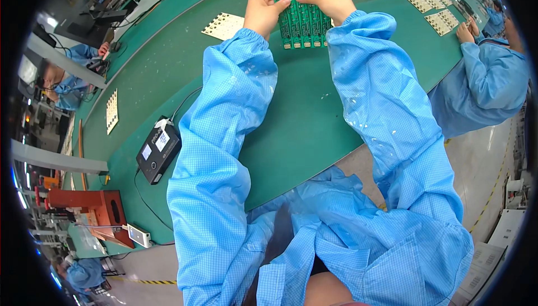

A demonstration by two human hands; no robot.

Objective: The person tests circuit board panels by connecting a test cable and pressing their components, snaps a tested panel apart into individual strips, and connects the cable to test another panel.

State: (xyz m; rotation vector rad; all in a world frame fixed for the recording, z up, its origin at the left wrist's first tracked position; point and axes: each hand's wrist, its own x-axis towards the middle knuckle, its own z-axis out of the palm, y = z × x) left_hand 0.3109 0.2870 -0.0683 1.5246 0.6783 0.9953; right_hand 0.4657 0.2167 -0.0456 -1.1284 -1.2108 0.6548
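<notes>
Both my hands hold up a green circuit board panel (305, 23) above the green work surface, at the top of the view. It is made of several narrow strips side by side, with small pale connectors along the lower end. My left hand (263, 14) grips the left edge, thumb lying on the face. On the opposite edge, my right hand (335, 2) is closed, its thumb also pressed across the strips. The fingers behind the panel are hidden, and its top end runs out of view. Beside my left hand, a cream board panel (223, 26) with dark spots lies flat.
A black control box (158, 152) with cables sits left of my left forearm. Further left are a red-brown metal case (101, 208) and a small white device (139, 235). More cream panels (441, 22) lie at the right, near a seated co-worker (482, 76). Another cream panel (112, 111) lies left.
</notes>
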